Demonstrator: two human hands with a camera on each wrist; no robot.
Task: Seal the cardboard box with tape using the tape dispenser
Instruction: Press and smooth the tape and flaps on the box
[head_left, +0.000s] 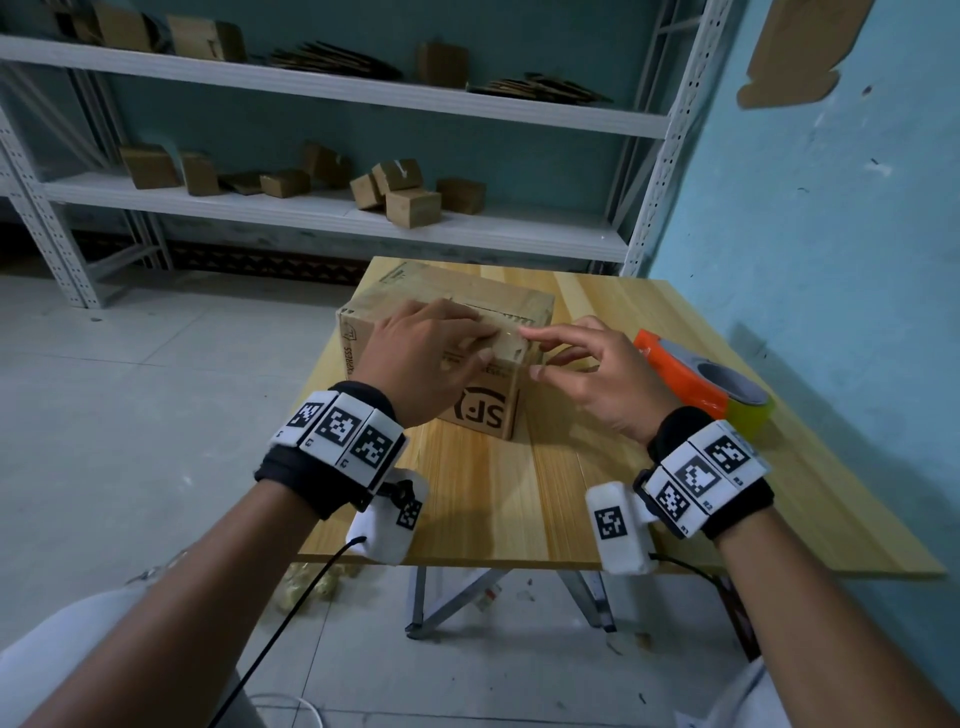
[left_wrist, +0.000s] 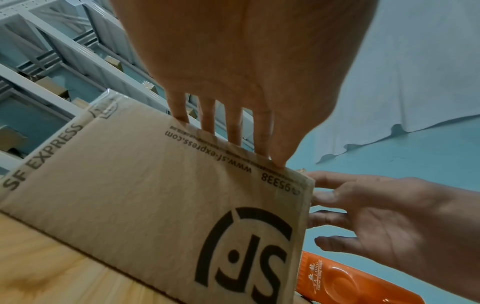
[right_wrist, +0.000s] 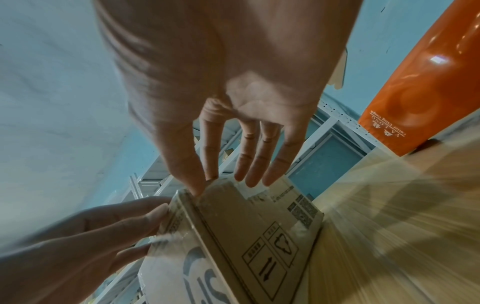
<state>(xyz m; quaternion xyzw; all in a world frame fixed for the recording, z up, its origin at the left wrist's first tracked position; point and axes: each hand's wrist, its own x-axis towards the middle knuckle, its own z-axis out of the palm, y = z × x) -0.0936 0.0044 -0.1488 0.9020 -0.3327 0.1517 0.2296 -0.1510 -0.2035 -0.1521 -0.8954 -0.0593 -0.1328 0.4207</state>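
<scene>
A brown cardboard box with a black SF logo stands in the middle of the wooden table, its flaps down. My left hand lies flat over the box's near top edge, fingers straight across the top and thumb against the front face. My right hand is at the box's right top corner, fingers spread; its thumb and index tip touch that corner. Glossy clear tape shows on the front face under the left thumb. The orange tape dispenser lies on the table right of the box, held by no hand.
Grey metal shelves with several small cardboard boxes stand behind the table. A blue wall runs close along the right. The table's near edge is just beyond my wrists, with bare floor to the left.
</scene>
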